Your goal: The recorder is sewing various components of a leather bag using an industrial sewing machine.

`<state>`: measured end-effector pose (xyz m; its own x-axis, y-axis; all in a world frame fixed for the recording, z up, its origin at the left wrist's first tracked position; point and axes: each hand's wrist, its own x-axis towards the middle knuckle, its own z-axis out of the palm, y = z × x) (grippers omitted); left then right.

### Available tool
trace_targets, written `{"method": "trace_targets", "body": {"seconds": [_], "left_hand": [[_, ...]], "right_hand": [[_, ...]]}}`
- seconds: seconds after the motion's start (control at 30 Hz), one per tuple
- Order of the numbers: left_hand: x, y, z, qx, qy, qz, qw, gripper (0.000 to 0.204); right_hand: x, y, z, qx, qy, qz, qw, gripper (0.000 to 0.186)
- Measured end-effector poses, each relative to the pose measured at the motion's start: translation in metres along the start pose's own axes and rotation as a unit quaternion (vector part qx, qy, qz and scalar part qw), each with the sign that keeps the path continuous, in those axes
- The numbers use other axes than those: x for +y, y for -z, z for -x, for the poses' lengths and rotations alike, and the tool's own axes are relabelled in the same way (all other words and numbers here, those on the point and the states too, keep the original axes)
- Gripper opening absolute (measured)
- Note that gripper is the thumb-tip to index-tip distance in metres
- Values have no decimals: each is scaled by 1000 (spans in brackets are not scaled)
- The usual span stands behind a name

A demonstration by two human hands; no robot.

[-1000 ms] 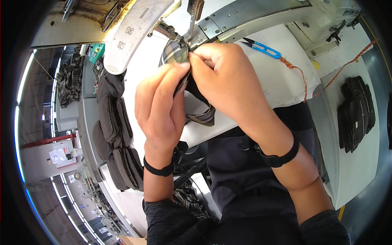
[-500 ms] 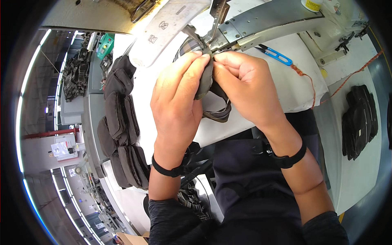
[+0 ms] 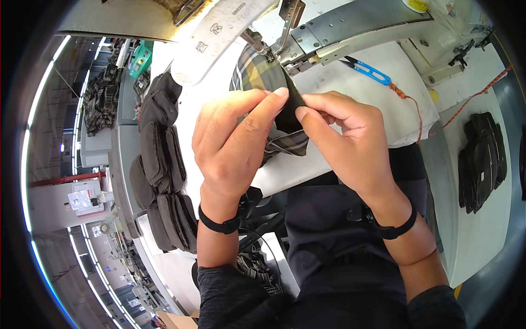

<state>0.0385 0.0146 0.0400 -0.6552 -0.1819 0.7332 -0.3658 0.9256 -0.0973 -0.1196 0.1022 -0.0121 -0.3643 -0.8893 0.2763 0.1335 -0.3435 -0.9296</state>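
Under the head of a sewing machine (image 3: 274,52) lies a dark fabric piece with a plaid lining (image 3: 257,68) in yellow, grey and white. It looks like a cap, though my hands cover part of it. My left hand (image 3: 233,137) is closed at the fingertips on its left side, with the thumb mostly hidden. On the other side, my right hand (image 3: 350,137) pinches the dark edge between thumb and forefinger. Both hands are just in front of the needle area, a small gap apart.
Blue thread snips (image 3: 372,72) on an orange cord lie right of the machine arm. Dark sewn pieces (image 3: 159,151) are stacked along the left, with more dark pieces (image 3: 482,162) at the far right. A yellow-labelled container (image 3: 417,5) stands at the top.
Both hands have drawn back from the needle area toward me and moved slightly apart. The fabric has opened out, showing much more plaid lining; before, a dark folded edge was gripped there.
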Motion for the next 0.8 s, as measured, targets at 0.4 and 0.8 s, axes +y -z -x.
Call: {"method": "trace_targets", "body": {"seconds": [0.4,0.8], "left_hand": [[-27,-9,-7,-16,12,51,998,30],[-21,-8,-13,-55,151,164,973,22]], "right_hand": [[7,-16,-22,28,-32,-26,999,12],[1,-48,-24,93,-13,160,983,29]]}}
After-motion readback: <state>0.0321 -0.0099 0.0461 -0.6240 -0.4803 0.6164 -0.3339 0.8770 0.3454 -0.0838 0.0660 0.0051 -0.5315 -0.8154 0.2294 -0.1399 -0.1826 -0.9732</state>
